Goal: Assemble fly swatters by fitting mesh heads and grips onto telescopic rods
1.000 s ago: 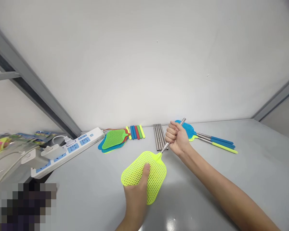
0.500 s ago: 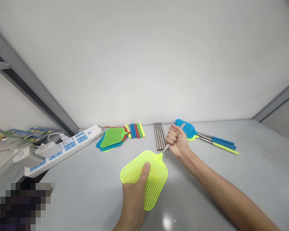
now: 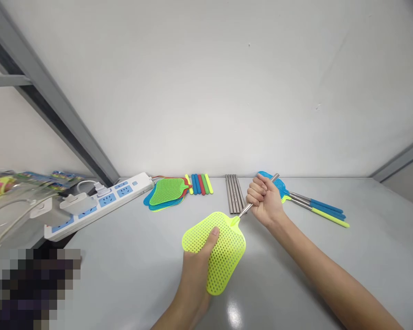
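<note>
While the left hand [image 3: 197, 266] steadies a bright yellow perforated plastic swatter head [image 3: 225, 251], the right hand [image 3: 267, 200] grips the slim silver metal rod [image 3: 247, 209] that meets the head's narrow neck. The left thumb lies flat across the front of the mesh, with the other fingers out of sight behind it, so the head seems pinched between them. The right fingers are curled fully round the rod in a fist, and a bare metal end pokes out above them. Head and rod are held up over the grey table [image 3: 124, 279], tilted, with the rod slanting up to the right.

The step in hand looks like fitting rod to head, pressing or twisting the joint tight; how deeply the rod is seated cannot be told. The next move seems to call for a firm push along the rod's line without bending the thin mesh, then a grip for the bare end. Short coloured tube grips [image 3: 198, 184] lie in a row at the back, beside a pile of flat mesh heads [image 3: 168, 190], with loose silver rods [image 3: 234, 195] to their right. Swatters with blue and yellow handles [image 3: 330, 217] rest beyond the right hand.
</note>
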### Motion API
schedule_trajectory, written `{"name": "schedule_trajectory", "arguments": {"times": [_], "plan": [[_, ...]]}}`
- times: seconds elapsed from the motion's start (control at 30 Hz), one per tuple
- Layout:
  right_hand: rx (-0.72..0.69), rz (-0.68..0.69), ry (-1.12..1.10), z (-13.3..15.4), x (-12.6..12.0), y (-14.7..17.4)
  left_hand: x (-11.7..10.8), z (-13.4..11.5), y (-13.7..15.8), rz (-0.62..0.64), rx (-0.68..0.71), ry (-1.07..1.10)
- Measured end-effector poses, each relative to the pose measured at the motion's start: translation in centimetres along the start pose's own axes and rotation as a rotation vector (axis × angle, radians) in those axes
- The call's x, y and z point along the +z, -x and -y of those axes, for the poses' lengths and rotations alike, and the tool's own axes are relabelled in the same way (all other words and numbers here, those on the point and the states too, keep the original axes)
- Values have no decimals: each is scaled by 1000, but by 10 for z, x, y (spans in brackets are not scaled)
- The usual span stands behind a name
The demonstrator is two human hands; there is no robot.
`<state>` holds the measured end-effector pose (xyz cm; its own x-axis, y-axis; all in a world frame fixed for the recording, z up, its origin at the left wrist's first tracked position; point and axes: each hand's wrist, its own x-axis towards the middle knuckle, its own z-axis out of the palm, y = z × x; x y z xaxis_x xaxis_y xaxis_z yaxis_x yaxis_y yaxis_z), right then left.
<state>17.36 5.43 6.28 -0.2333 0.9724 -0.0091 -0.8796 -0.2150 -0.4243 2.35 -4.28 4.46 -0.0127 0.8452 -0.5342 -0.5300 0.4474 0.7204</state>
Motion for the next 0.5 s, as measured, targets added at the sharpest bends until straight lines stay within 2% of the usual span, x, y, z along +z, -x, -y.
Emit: {"name": "schedule_trajectory", "arguments": {"times": [0.2, 0.37, 0.43, 0.5], "plan": [[-66, 18, 87, 0, 2, -1, -6, -1, -4, 167, -47, 56], [-125, 79, 216, 12, 13, 5, -10, -8, -7, 228, -202, 72], [-94, 114, 287, 22, 18, 11, -11, -11, -6, 278, -273, 54], [1, 169, 355, 32, 23, 17, -12, -12, -5, 309, -333, 29]]}}
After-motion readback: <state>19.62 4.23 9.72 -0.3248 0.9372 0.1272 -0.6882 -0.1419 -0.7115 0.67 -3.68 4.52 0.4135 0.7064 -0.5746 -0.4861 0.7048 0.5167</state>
